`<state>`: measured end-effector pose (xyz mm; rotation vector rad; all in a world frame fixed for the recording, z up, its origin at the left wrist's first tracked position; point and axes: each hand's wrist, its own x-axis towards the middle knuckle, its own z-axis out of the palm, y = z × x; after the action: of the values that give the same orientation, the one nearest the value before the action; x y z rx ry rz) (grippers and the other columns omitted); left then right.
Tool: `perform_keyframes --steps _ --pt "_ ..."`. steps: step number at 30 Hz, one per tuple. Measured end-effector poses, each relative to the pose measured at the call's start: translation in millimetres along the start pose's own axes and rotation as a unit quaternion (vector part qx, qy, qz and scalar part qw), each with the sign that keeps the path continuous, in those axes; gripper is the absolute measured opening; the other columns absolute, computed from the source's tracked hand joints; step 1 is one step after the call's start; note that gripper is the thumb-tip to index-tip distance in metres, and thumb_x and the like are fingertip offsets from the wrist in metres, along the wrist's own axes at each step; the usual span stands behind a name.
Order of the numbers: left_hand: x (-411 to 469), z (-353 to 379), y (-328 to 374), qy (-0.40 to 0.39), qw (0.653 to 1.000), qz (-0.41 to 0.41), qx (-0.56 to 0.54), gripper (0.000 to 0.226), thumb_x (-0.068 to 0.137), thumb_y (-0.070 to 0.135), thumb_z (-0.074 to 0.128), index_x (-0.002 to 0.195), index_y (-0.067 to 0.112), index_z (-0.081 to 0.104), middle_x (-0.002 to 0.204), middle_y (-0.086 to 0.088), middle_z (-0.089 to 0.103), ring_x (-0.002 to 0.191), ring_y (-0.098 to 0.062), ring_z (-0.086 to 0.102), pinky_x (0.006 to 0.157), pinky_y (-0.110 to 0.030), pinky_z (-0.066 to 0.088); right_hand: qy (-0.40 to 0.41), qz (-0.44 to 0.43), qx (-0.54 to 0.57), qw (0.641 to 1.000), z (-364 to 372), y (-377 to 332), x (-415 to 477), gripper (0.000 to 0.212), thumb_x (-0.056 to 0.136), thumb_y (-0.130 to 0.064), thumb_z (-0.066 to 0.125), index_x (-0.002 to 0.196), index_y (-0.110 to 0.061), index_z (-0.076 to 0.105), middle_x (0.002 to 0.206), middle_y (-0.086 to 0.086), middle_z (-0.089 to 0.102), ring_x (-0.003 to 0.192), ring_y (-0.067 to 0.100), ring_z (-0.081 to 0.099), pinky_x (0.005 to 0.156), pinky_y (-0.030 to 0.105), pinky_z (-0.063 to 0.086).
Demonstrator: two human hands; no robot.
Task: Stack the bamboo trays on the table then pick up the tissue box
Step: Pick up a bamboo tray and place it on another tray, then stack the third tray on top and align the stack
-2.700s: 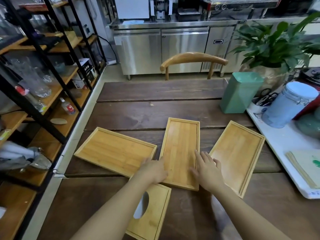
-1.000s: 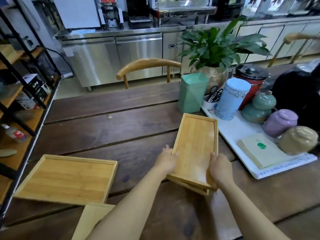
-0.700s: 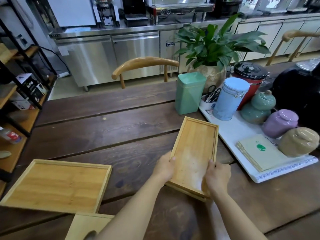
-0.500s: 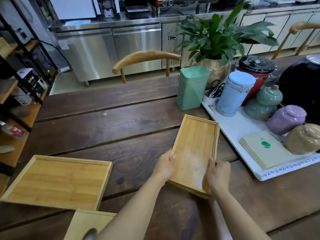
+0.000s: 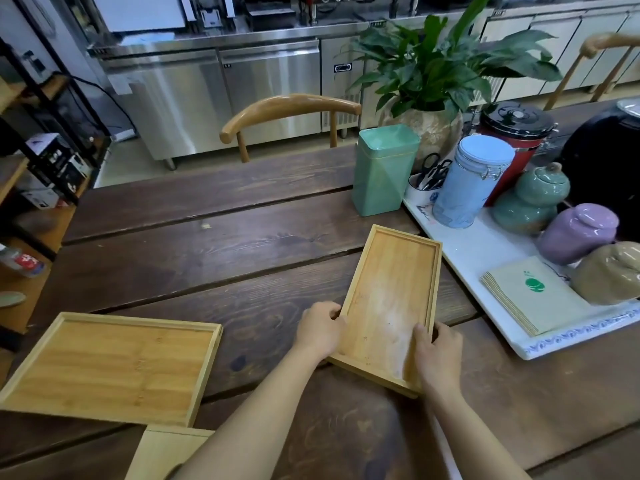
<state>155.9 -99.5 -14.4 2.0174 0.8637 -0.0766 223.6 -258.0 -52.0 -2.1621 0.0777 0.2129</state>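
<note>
Two narrow bamboo trays (image 5: 391, 299) lie stacked one on the other at the table's middle right, the lower one showing only as an edge at the near end. My left hand (image 5: 320, 329) grips the stack's left side and my right hand (image 5: 438, 351) grips its near right corner. A wider bamboo tray (image 5: 107, 367) rests alone at the left. The bamboo tissue box (image 5: 162, 453) sits at the bottom edge, partly hidden by my left forearm.
A white tray (image 5: 485, 247) at the right carries jars, a blue canister (image 5: 469, 181), scissors and paper napkins (image 5: 533, 292). A green tin (image 5: 382, 169) and a potted plant (image 5: 429, 84) stand behind the stack. A wooden chair (image 5: 287, 110) faces the far edge; shelves line the left.
The middle narrow tray was carried right and set onto the right one. Over the last second both hands stay on the stack, which settled flat and shifted slightly.
</note>
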Motion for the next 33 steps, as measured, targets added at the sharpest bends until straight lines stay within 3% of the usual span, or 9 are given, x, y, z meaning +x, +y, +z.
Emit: perform_keyframes --steps 6,12,14,17,19,21,25,29,33 --pt "-3.9 4.8 0.0 0.029 0.996 -0.070 -0.038 0.029 0.091 0.022 0.057 0.117 0.016 0.066 0.122 -0.001 0.067 0.110 -0.020 0.059 0.077 -0.026 0.042 -0.025 -0.007 -0.006 1.000 -2.7 2.3 -2.3 0.024 0.091 -0.007 0.047 0.110 0.005 0.057 0.111 0.022 0.055 0.104 0.037 0.051 0.092 0.043 0.042" --pt "-11.8 26.3 11.4 0.048 0.975 -0.134 -0.171 0.012 0.087 0.016 0.063 0.094 0.017 0.073 0.091 0.008 0.066 0.092 -0.016 0.058 0.078 -0.026 0.044 -0.097 -0.041 -0.032 0.994 -27.5 -5.7 34.9 0.016 0.089 -0.005 0.048 0.097 0.000 0.061 0.092 0.017 0.062 0.084 0.031 0.058 0.066 0.031 0.045" --pt "-15.5 34.0 16.8 0.041 0.971 -0.136 -0.194 0.023 0.089 0.016 0.061 0.110 0.013 0.069 0.101 0.009 0.065 0.094 -0.014 0.058 0.079 -0.024 0.043 -0.109 -0.053 -0.051 0.991 -34.5 -8.3 47.0 0.015 0.089 -0.004 0.048 0.094 0.002 0.061 0.086 0.017 0.063 0.076 0.027 0.057 0.059 0.029 0.039" --pt "-17.0 33.8 20.6 -0.023 0.970 -0.132 -0.205 0.038 0.090 0.018 0.058 0.127 0.013 0.058 0.127 -0.001 0.063 0.109 -0.016 0.058 0.094 -0.030 0.046 -0.139 -0.043 -0.057 0.988 -42.4 -10.1 60.2 0.015 0.089 -0.005 0.050 0.097 0.001 0.062 0.089 0.018 0.064 0.086 0.035 0.060 0.076 0.040 0.047" --pt "-17.2 21.6 19.6 -0.065 0.977 -0.108 -0.173 0.040 0.091 0.022 0.056 0.130 0.015 0.054 0.130 0.000 0.059 0.103 -0.010 0.053 0.087 -0.025 0.041 -0.142 -0.042 -0.088 0.985 -45.7 -14.7 62.9 0.020 0.088 -0.010 0.053 0.102 0.001 0.062 0.095 0.019 0.065 0.090 0.036 0.060 0.084 0.048 0.049" --pt "-14.5 0.6 12.4 -0.061 0.987 -0.076 -0.130 0.039 0.091 0.027 0.055 0.129 0.018 0.055 0.130 0.001 0.058 0.102 -0.008 0.048 0.086 -0.024 0.035 -0.063 -0.090 -0.188 0.976 -45.7 -23.0 65.0 0.029 0.087 -0.014 0.055 0.109 0.004 0.058 0.107 0.026 0.060 0.098 0.040 0.054 0.089 0.050 0.044" --pt "-10.7 -70.2 -17.9 0.051 0.995 -0.049 -0.076 0.035 0.091 0.029 0.055 0.123 0.016 0.059 0.129 -0.003 0.060 0.116 -0.018 0.053 0.093 -0.028 0.037 -0.006 -0.241 -0.205 0.948 -18.1 -62.6 49.0 0.032 0.087 -0.011 0.055 0.115 0.003 0.054 0.117 0.027 0.057 0.109 0.040 0.049 0.094 0.048 0.037" --pt "-21.3 -154.8 -80.6 0.264 0.953 -0.143 0.038 0.045 0.089 0.034 0.057 0.130 0.016 0.052 0.140 -0.013 0.048 0.129 -0.033 0.041 0.107 -0.046 0.033 -0.163 -0.334 -0.178 0.911 49.6 -99.0 9.6 0.038 0.089 -0.019 0.054 0.124 -0.005 0.050 0.123 0.017 0.058 0.113 0.029 0.051 0.097 0.036 0.038" --pt "-57.1 -203.6 -145.8 0.344 0.873 -0.345 -0.020 0.079 0.086 0.037 0.061 0.148 0.020 0.016 0.159 -0.013 0.002 0.143 -0.037 0.009 0.114 -0.054 0.015 -0.325 -0.360 -0.194 0.853 125.9 -120.3 -34.8 0.053 0.090 -0.030 0.051 0.137 -0.010 0.036 0.140 0.013 0.046 0.128 0.029 0.040 0.107 0.039 0.030"
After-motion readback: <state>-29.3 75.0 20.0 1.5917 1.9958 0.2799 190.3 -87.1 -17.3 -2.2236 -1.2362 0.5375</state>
